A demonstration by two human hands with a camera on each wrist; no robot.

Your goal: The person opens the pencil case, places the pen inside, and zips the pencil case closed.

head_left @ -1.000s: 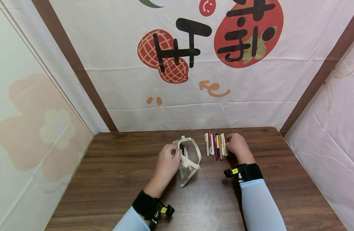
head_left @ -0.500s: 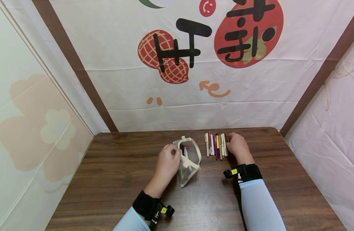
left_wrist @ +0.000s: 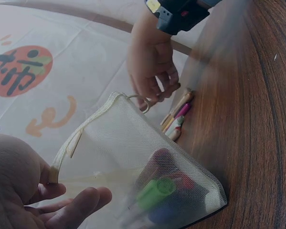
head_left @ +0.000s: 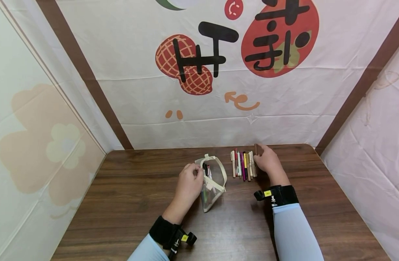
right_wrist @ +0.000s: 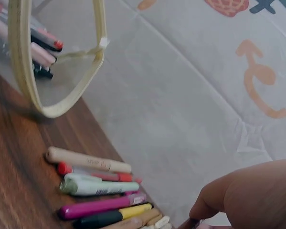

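Left hand (head_left: 189,183) pinching the cream zip edge of a mesh pouch (left_wrist: 116,143) between thumb and fingers, the pouch hanging mouth open just to the right of that grip, its lower corner resting toward the person. Right hand (head_left: 268,161) pinching a slim brown item (head_left: 255,149) at the fingertips, its end poking up beyond the index finger. Immediately left of the right grip, a row of pens (head_left: 243,165) is lying side by side on the wood table (head_left: 137,192), filling the stretch between that hand and the pouch: a beige pen (right_wrist: 88,160) farthest from the grip, then red, pale green, a purple pen (right_wrist: 100,207), a black-and-yellow pen (right_wrist: 113,217), tan ones nearest the fingers. Beyond both grips, a printed cloth (head_left: 199,130) is standing close behind the table's far edge. Behind each grip, a black wrist strap (head_left: 282,195) is circling the wrist above a pale blue sleeve (head_left: 294,232). Hard to make out: pouch contents blurring behind mesh, though a green cap (left_wrist: 156,192) is showing. The pouch is also covering part of the row in the left wrist view. The right wrist view is cutting off the nearest pens and most of the brown item; cannot tell whether its lower end is touching the table.
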